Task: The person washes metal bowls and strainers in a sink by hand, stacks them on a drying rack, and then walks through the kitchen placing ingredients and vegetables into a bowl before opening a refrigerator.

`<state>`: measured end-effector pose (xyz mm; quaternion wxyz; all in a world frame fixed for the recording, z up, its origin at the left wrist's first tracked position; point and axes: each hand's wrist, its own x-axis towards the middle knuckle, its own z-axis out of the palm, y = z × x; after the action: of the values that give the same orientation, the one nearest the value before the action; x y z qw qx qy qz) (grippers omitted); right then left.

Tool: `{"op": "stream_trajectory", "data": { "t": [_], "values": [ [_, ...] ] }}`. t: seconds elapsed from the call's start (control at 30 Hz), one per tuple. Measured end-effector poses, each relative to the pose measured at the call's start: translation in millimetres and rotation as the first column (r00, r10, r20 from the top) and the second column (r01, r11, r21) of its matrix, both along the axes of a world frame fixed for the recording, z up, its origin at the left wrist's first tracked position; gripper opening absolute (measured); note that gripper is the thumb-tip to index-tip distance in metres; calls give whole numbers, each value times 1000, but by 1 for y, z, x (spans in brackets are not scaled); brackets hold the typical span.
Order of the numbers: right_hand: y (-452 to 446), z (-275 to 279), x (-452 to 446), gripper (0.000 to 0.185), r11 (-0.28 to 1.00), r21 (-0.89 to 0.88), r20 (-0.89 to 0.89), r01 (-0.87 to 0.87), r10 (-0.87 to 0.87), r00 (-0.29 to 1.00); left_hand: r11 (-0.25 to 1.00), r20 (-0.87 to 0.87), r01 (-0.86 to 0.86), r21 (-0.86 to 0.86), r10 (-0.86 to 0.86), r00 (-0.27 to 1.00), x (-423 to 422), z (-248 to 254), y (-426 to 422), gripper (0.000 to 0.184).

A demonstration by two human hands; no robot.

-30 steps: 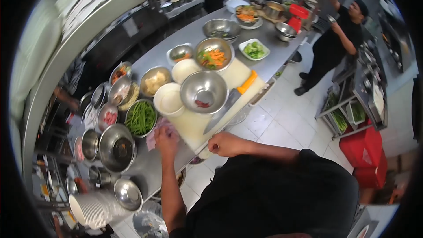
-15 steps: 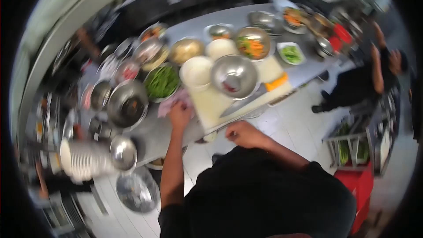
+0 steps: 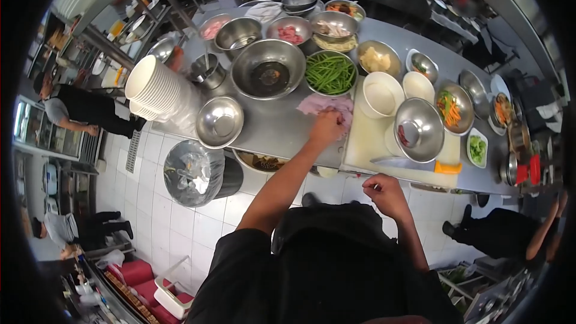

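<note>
My left hand (image 3: 327, 127) is closed on a pink cloth (image 3: 312, 105) at the counter's front, beside the cutting board (image 3: 367, 144). Loosely curled, my right hand (image 3: 387, 195) hangs just off the counter edge, with nothing visible in it. On the board lies a knife (image 3: 393, 162) with a yellow-orange handle (image 3: 447, 168). A steel bowl (image 3: 427, 123) with some reddish bits inside stands over the board, beside a white tub (image 3: 378, 101). Behind the cloth is a bowl of green beans (image 3: 330, 73).
Steel bowls of ingredients crowd the counter, including a large bowl (image 3: 268, 69) with dark residue. Stacked white tubs (image 3: 157, 87) and an empty steel bowl (image 3: 219, 122) stand left. A lined bin (image 3: 192, 174) is on the floor. Co-workers (image 3: 84, 108) stand around the kitchen.
My view has swung left, so the counter appears further right and more of the kitchen's left side shows. My left hand stays on the pink cloth; my right hand remains curled near the counter edge.
</note>
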<state>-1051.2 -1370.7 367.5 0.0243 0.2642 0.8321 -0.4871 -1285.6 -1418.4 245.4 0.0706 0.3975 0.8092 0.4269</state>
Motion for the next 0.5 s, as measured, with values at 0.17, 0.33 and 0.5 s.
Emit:
{"op": "stream_trajectory", "data": {
  "t": [0.17, 0.33, 0.5],
  "values": [
    [-1, -5, -10, 10, 1000, -30, 13, -9, 9, 1000, 998, -14, -51, 46, 52, 999, 2, -4, 1, 11],
    [-4, -4, -20, 11, 999, -30, 24, -43, 44, 999, 996, -35, -58, 61, 60, 998, 3, -10, 3, 10],
    [-6, -4, -30, 11, 997, -14, 3, -71, 71, 997, 996, -27, -83, 33, 84, 996, 8, -3, -1, 10]
  ]
}}
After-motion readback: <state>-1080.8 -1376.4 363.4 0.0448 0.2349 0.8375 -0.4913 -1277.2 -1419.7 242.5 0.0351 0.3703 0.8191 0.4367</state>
